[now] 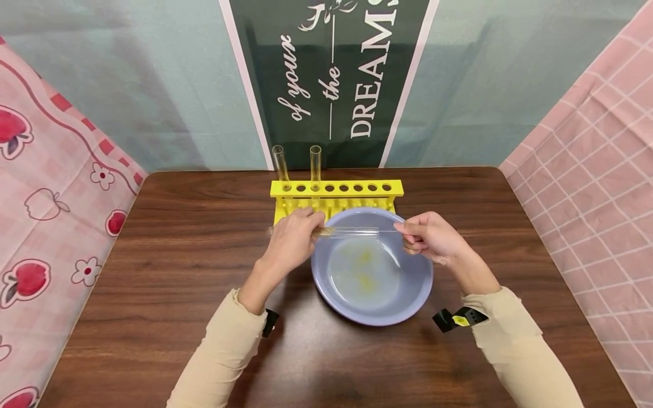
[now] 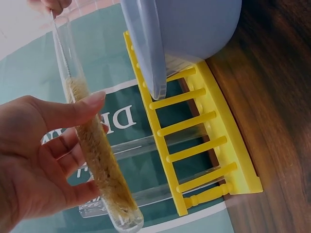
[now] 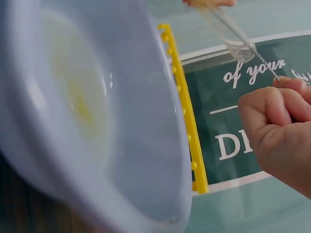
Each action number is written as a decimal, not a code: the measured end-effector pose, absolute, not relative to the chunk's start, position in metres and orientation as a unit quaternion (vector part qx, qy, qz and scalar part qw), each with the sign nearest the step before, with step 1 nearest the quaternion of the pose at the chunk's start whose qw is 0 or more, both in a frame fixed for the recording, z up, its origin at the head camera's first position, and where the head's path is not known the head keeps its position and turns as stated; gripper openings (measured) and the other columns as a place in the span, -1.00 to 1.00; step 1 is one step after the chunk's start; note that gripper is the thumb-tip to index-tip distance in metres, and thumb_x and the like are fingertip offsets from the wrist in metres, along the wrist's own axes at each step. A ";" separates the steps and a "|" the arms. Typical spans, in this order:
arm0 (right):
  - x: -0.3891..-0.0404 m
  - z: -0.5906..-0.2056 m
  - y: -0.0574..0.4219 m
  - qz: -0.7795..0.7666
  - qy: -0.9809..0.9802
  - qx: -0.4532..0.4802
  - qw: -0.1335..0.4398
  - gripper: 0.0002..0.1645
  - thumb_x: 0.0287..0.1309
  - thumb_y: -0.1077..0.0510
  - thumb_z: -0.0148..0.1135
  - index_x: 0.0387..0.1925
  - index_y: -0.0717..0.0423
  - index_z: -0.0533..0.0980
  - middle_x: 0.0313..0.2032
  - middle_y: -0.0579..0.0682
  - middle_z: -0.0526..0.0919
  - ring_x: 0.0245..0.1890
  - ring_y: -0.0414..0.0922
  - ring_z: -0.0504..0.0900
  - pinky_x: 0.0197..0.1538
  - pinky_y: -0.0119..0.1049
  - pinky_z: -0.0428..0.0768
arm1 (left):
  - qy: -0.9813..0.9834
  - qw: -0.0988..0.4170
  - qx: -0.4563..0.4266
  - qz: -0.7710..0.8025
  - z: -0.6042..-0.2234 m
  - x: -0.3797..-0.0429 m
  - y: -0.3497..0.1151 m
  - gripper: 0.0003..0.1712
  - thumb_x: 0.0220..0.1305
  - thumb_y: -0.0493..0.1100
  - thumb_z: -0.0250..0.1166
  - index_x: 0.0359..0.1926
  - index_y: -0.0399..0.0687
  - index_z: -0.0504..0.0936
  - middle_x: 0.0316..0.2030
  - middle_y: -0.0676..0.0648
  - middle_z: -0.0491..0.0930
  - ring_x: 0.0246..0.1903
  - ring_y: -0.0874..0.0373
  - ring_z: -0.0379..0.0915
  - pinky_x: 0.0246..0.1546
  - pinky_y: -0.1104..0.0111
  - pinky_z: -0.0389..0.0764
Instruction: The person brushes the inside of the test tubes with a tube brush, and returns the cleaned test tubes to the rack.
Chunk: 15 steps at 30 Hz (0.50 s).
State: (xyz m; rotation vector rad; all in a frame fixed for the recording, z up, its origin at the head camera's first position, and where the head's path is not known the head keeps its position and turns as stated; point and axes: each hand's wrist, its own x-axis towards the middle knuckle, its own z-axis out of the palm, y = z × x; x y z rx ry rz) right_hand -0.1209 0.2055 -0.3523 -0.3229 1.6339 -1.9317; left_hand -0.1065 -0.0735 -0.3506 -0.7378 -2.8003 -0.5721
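My left hand grips a clear glass test tube, held roughly level over the basin's far left rim. Inside the tube sits the tan bristle head of a test tube brush, reaching almost to the rounded end. My right hand pinches the brush's thin twisted wire handle, which comes out of the tube's mouth. Below the hands stands a pale purple basin, with yellowish patches at its bottom. Behind it is a yellow test tube rack, partly hidden by the left hand and basin.
Two clear test tubes stand upright in the rack, a left one and another close by. All this rests on a dark wooden table. A lettered cloth hangs behind, with patterned cloths at both sides.
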 end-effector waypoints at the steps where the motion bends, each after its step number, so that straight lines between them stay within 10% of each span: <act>1: -0.120 -0.353 0.206 -0.701 0.645 -0.137 0.272 -0.53 0.25 0.40 -0.10 -0.80 0.31 0.22 -0.79 0.00 0.05 -0.76 -0.12 -0.05 -0.62 -0.29 -0.02 | -0.944 0.089 -0.249 -0.198 -0.351 -0.107 -0.074 -0.70 -0.16 -0.54 0.16 -0.47 -0.06 0.50 -0.53 0.01 0.41 -0.50 0.07 0.39 -0.61 0.29 0.38; 15: -0.112 -0.357 0.205 -0.425 0.868 -0.253 0.054 -0.55 0.13 0.27 0.18 -0.80 0.06 0.29 -0.76 -0.19 0.19 -0.73 -0.27 0.14 -0.66 -0.38 0.11 | -0.945 -0.001 -0.226 -0.238 -0.351 -0.107 -0.079 -0.79 -0.12 -0.39 0.37 -0.50 -0.03 0.55 -0.53 0.03 0.49 -0.50 0.14 0.39 -0.47 0.30 0.43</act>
